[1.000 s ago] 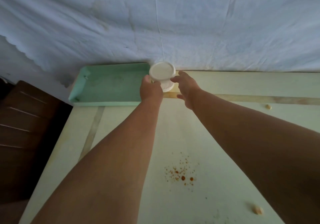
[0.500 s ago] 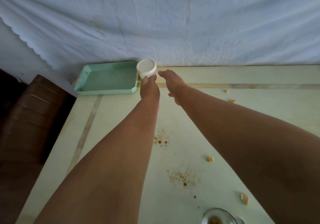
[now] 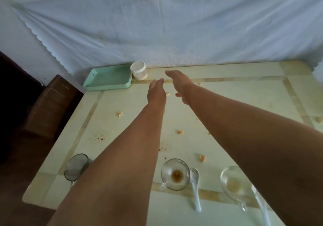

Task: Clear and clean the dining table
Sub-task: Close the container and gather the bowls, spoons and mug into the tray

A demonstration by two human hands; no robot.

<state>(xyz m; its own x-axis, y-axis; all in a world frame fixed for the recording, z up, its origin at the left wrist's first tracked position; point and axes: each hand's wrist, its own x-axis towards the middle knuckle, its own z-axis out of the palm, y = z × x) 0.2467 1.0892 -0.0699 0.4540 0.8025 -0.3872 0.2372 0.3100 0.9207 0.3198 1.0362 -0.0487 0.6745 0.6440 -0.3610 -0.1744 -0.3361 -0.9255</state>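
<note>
A white lidded jar (image 3: 138, 71) stands upright at the far edge of the cream table (image 3: 244, 92), touching the right end of a mint-green tray (image 3: 108, 79). My left hand (image 3: 156, 91) hovers a little nearer than the jar, fingers loose and empty. My right hand (image 3: 180, 84) is to the jar's right, fingers spread, holding nothing. Near me lie two glass cups with brown dregs (image 3: 175, 174) (image 3: 233, 182), each with a white spoon (image 3: 195, 187) (image 3: 262, 206) beside it, and a third glass cup (image 3: 76, 166) at the left edge.
Bread crumbs (image 3: 119, 113) (image 3: 201, 157) and reddish specks (image 3: 99, 138) are scattered over the tabletop. A pale blue cloth (image 3: 157, 24) hangs behind the table. A dark wooden chair (image 3: 50, 103) stands off the left edge.
My left hand has let go of the jar, which now stands beside the tray. Both hands have drawn back toward me, and the view has tipped down to show the cups and spoons.
</note>
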